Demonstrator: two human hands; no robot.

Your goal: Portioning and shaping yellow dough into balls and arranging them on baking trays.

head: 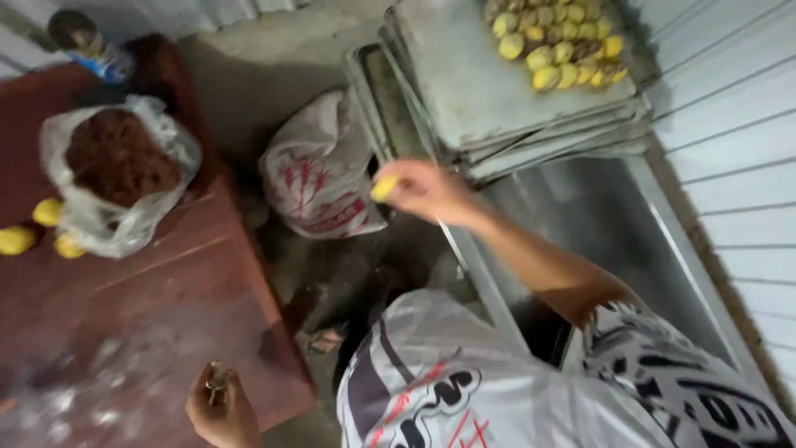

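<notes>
Right hand carries a yellow dough ball toward the stacked trays

The right hand (427,191) is stretched out over the near edge of the stack of metal trays (464,99), fingers closed around one small yellow ball (384,188) at the fingertips. Many similar yellow balls (557,41) lie in rows at the far right corner of the top tray. To do it well, I think the ball should go down gently beside the last row, without pressing it out of shape. The left hand (222,408), at the near edge of the red-brown table (166,274), is clamped on a small metal tool (216,377). A plastic bag of brown filling (116,166) stands on this table.
</notes>
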